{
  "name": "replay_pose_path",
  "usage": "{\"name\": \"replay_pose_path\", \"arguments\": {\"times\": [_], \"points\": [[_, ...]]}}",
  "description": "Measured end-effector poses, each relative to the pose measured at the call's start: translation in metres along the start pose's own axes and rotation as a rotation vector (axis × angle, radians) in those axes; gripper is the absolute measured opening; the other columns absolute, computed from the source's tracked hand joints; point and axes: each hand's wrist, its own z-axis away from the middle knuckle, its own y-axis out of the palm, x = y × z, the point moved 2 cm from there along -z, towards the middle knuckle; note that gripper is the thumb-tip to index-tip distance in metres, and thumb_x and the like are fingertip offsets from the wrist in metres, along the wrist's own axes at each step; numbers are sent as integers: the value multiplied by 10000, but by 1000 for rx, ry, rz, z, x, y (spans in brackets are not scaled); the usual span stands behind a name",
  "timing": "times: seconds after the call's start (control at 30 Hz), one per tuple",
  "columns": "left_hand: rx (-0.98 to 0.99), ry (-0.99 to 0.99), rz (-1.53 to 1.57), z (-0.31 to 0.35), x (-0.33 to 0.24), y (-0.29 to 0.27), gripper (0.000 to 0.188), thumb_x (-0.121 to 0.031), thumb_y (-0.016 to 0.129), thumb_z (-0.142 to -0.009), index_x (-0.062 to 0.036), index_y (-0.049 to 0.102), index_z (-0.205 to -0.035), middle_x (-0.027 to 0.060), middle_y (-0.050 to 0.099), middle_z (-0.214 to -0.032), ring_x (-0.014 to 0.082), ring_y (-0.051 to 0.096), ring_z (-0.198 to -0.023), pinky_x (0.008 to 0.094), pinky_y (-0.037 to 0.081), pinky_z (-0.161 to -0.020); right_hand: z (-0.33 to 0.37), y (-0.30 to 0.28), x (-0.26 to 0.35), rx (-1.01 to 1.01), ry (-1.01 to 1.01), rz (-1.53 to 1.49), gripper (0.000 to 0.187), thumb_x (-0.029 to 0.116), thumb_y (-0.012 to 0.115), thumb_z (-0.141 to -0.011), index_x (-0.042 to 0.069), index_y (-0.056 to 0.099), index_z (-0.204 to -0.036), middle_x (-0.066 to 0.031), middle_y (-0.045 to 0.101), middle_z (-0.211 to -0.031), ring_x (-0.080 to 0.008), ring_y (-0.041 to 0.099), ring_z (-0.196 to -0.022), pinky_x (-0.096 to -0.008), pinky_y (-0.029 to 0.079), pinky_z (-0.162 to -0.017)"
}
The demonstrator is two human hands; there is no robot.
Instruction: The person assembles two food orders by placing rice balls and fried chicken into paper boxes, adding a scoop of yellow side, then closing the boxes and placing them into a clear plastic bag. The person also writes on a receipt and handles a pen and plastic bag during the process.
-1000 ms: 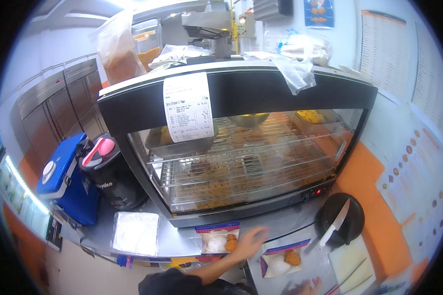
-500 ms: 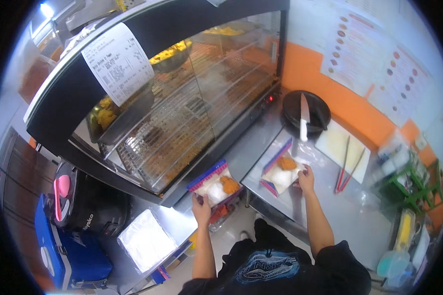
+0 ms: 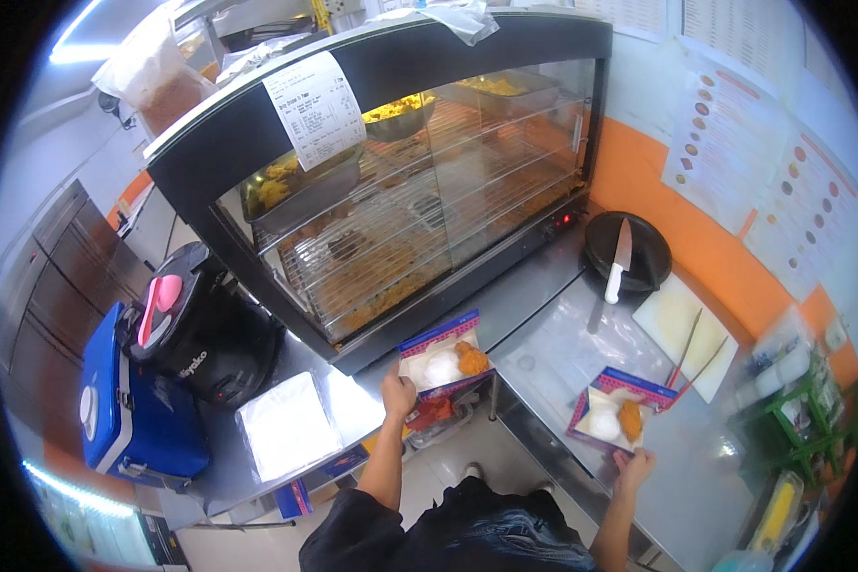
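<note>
My left hand (image 3: 399, 391) is closed on the left end of an open food box (image 3: 463, 329), blue and pink outside, in front of the glass display warmer. White rice (image 3: 440, 368) and a piece of fried chicken (image 3: 471, 358) lie inside on pale paper. Over the steel table on the right, my right hand (image 3: 634, 467) grips the near edge of a second food box (image 3: 640, 384) of the same kind. That one also carries rice (image 3: 601, 419) and fried chicken (image 3: 630, 419). Its fingertips are partly hidden at the box edge.
Ahead stands the display warmer (image 3: 372, 324) with metal trays of food. A knife (image 3: 619, 262) rests across a black pan (image 3: 653, 272); red-handled tongs (image 3: 682, 367) lie on a white cutting board (image 3: 672, 310). To the left are a rice cooker (image 3: 224, 348), white sheets (image 3: 288, 426) and a blue cooler (image 3: 167, 415).
The right-hand food box has moved right and nearer to me, and has turned. My left hand still holds its box. The view has shifted, so the surroundings appear farther right.
</note>
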Motion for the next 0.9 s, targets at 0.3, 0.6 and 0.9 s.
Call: {"name": "replay_pose_path", "arguments": {"times": [0.3,0.6,0.9], "points": [[-47,85,-128,27,-22,-11,491,-21,502,-847,61,631,-1313,359,674,-1133,472,667,-1115,475,512,-1000,6,-122,24,-110,-7,-116,213,148,551,-951,33,473,-1112,-151,556,-1038,-294,651,-841,-387,617,-699],[-126,28,-49,49,-46,-22,449,24,479,-821,88,671,-1222,313,716,-1097,393,732,-1009,437,559,-906,-21,-188,37,-158,-2,-73,280,193,534,-978,19,459,-1184,-150,534,-1126,-298,642,-939,-398,598,-793],[-97,-101,-1,28,-13,-28,442,36,461,-888,150,599,-1293,287,706,-1177,328,710,-1062,382,540,-952,-41,-192,24,-263,-23,-89,275,212,579,-970,13,495,-1141,-136,575,-1061,-274,636,-943,-358,589,-743]]}}
